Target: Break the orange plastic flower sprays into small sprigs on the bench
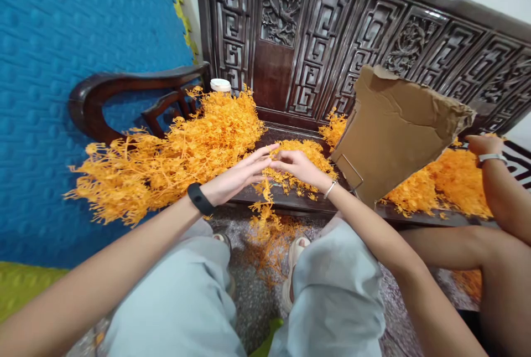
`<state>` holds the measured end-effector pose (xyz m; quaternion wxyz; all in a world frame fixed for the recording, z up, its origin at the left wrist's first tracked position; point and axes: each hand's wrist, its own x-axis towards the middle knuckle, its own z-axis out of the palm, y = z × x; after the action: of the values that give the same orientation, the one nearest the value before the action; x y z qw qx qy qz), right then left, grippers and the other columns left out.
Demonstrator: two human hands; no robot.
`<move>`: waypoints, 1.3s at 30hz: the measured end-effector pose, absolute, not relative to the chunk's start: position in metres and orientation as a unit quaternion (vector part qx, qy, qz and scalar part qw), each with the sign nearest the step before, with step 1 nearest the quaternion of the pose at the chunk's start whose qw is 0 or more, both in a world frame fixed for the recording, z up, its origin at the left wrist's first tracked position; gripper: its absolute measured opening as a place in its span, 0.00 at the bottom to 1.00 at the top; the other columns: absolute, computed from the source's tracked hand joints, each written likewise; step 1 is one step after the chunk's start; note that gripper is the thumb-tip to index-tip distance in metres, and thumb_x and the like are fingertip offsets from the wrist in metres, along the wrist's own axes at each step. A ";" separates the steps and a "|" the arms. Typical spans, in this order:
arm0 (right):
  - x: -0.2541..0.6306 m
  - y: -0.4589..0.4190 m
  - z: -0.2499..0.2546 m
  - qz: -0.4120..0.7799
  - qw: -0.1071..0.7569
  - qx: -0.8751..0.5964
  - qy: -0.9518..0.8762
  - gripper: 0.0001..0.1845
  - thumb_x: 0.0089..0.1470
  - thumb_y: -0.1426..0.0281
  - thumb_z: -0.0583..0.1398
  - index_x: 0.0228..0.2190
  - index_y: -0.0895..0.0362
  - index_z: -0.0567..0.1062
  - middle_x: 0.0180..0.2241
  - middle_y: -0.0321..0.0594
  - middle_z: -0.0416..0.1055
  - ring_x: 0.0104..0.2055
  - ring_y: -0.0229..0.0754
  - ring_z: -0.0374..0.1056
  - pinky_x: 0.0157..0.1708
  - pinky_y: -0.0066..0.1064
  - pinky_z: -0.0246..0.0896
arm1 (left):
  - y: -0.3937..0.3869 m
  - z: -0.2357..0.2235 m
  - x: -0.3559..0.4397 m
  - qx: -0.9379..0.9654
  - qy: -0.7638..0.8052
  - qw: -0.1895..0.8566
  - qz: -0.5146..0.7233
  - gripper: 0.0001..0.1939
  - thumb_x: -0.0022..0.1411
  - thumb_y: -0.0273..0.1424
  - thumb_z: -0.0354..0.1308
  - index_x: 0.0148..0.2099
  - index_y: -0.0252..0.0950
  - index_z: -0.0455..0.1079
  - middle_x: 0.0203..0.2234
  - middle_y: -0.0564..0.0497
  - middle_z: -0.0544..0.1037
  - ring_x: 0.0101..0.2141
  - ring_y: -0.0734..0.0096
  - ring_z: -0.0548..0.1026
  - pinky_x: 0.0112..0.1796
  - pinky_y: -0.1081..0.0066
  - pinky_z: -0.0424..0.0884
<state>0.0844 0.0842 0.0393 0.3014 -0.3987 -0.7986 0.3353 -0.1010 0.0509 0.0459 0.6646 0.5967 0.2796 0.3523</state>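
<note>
My left hand [238, 177] wears a black wristband, its fingers long and held close together over the thumb. A sprig of orange plastic flowers [265, 221] hangs from beneath its fingertips toward the floor. My right hand [299, 167], with a thin bracelet at the wrist, meets the left at the fingertips, thumb and forefinger pinched at the sprig's top. The exact grip is partly hidden by the fingers. Behind the hands lies a low heap of loose orange flower pieces [305, 152] on the dark wooden bench [286, 199]. To the left rises a big pile of branched orange sprigs [178, 158].
A brown cardboard piece [398, 130] stands on the bench at right, with another orange heap [456, 180] beyond. A co-worker's arm [498, 185] reaches in there. A white-lidded container [220, 86] sits behind the left pile. Orange scraps [269, 257] litter the floor.
</note>
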 end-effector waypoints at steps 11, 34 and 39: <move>0.081 0.074 0.051 0.237 0.407 -0.389 -0.792 0.13 0.49 0.60 0.60 0.27 0.58 0.68 0.23 0.34 0.64 0.25 0.34 0.60 0.28 0.28 0.57 | 0.054 0.046 -0.096 0.577 0.236 0.674 0.397 0.17 0.61 0.34 0.53 0.53 0.49 0.66 0.59 0.53 0.60 0.57 0.58 0.59 0.47 0.58 0.70; 0.091 0.078 0.044 0.478 0.400 -0.355 -0.697 0.12 0.45 0.65 0.63 0.28 0.60 0.69 0.26 0.35 0.70 0.25 0.31 0.65 0.28 0.27 0.63 | 0.064 0.046 -0.084 0.506 0.275 0.690 0.438 0.06 0.55 0.31 0.58 0.33 0.35 0.65 0.23 0.53 0.67 0.26 0.75 0.67 0.21 0.76 0.66; 0.096 0.078 0.048 0.549 0.362 -0.303 -0.689 0.16 0.46 0.61 0.63 0.26 0.59 0.64 0.21 0.34 0.70 0.25 0.35 0.69 0.30 0.29 0.64 | 0.060 0.053 -0.084 0.478 0.243 0.734 0.417 0.16 0.57 0.43 0.53 0.27 0.35 0.64 0.17 0.55 0.61 0.20 0.77 0.62 0.14 0.79 0.56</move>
<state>0.0960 0.0783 0.0479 0.3622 -0.3031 -0.6893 0.5494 -0.0841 0.0605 0.0533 0.7337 0.4781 0.2429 0.4172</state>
